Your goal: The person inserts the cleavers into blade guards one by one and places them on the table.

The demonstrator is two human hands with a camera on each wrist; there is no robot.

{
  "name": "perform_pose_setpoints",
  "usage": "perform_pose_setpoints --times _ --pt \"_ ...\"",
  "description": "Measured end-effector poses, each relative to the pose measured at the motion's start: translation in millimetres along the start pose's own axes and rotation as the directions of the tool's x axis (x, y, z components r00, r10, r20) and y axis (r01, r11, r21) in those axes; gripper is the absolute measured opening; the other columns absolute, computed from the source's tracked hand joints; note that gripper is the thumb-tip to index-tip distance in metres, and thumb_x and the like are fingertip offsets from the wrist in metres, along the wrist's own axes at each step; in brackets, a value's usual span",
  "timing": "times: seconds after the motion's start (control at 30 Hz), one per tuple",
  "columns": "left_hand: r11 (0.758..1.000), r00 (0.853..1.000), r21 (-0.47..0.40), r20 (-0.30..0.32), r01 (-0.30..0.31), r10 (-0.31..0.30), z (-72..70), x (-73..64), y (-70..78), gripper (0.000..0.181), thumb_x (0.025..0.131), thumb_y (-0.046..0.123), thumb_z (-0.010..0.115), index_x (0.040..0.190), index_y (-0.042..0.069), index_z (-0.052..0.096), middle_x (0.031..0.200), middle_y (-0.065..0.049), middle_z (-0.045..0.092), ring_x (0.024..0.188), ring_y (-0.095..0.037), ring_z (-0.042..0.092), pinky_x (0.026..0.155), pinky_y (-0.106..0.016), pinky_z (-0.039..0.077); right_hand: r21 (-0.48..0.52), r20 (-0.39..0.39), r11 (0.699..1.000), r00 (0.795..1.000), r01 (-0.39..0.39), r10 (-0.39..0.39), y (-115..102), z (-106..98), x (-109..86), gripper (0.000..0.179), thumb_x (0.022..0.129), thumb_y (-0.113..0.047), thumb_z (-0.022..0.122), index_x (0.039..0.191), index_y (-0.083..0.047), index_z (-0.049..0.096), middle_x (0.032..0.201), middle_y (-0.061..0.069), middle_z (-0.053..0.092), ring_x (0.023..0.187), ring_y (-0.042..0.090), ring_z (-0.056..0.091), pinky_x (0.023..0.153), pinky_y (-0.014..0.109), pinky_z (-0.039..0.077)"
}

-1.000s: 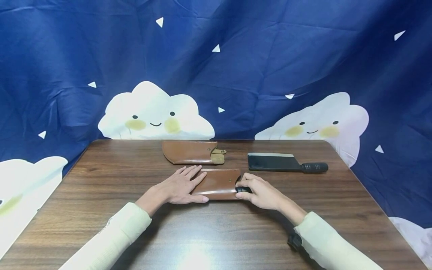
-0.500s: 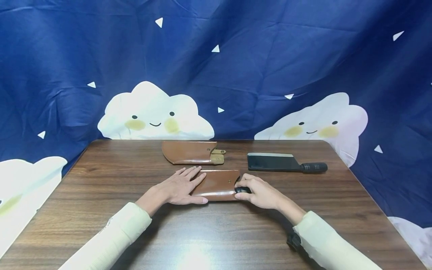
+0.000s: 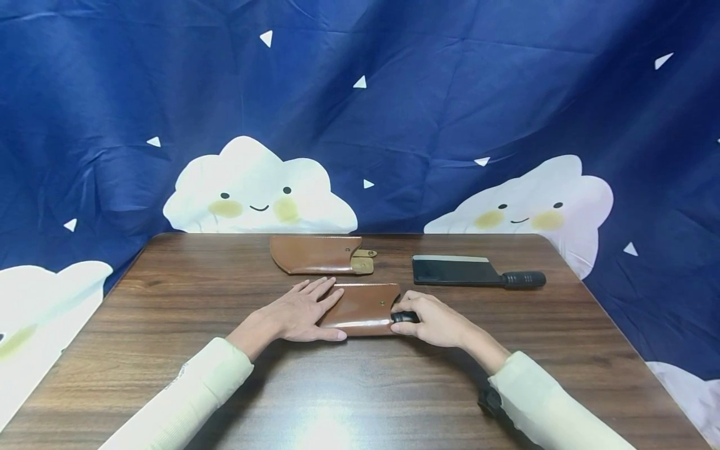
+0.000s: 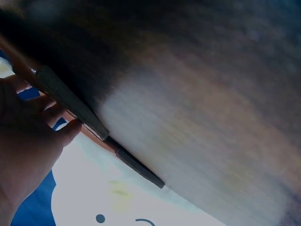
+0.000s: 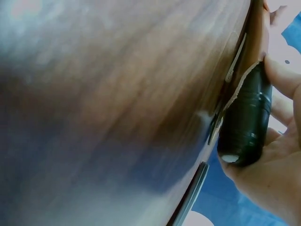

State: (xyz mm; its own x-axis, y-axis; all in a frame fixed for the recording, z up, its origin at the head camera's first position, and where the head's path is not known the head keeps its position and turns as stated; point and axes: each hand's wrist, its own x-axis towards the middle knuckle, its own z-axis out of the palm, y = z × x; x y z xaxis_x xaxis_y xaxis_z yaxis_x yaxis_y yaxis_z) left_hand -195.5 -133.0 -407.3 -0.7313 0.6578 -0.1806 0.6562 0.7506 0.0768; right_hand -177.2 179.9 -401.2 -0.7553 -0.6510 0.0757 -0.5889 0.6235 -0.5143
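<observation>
A brown leather knife sheath (image 3: 365, 306) with a small snap lies in the middle of the table. Fingers spread, my left hand (image 3: 304, 310) rests flat on its left end. At the notched right end, my right hand (image 3: 430, 319) grips a black knife handle (image 5: 247, 115) that sticks out of the sheath's mouth. The blade is hidden inside the leather. In the right wrist view, thumb and fingers lie along the handle beside the sheath edge (image 5: 258, 30). The left wrist view has my left hand (image 4: 30, 132) at its left side.
Behind the hands lies a second brown sheath (image 3: 315, 254) with a tan strap flap (image 3: 362, 264). To its right is a cleaver (image 3: 458, 270) with a black blade and black handle, pointing left. The wooden table (image 3: 337, 387) ends at a blue cloud-patterned curtain (image 3: 394, 112).
</observation>
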Motion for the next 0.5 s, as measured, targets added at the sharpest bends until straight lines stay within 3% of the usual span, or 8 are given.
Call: perform_pose_setpoints --times 0.33,0.5 --pt "1.000 1.000 -0.005 0.017 0.002 -0.002 -0.8 0.2 -1.3 0.103 0.089 0.085 0.032 0.163 0.015 0.021 0.168 -0.014 0.011 0.154 -0.032 0.010 0.121 -0.051 0.012 0.057 -0.004 0.997 0.999 -0.045 0.045 -0.8 -6.4 0.0 0.032 0.098 -0.032 0.069 0.117 -0.007 0.074 0.107 -0.005 0.065 0.097 0.014 0.059 0.084 0.035 0.050" --pt "1.000 1.000 -0.013 0.004 0.002 -0.002 -2.2 0.0 -4.0 0.103 0.089 0.086 0.031 0.163 0.015 0.022 0.168 -0.014 0.012 0.154 -0.032 0.009 0.121 -0.052 0.012 0.056 -0.017 0.997 0.998 -0.051 0.052 0.5 -10.8 -1.3 0.028 0.098 -0.029 0.069 0.117 -0.008 0.074 0.109 -0.002 0.066 0.101 0.018 0.061 0.089 0.042 0.051"
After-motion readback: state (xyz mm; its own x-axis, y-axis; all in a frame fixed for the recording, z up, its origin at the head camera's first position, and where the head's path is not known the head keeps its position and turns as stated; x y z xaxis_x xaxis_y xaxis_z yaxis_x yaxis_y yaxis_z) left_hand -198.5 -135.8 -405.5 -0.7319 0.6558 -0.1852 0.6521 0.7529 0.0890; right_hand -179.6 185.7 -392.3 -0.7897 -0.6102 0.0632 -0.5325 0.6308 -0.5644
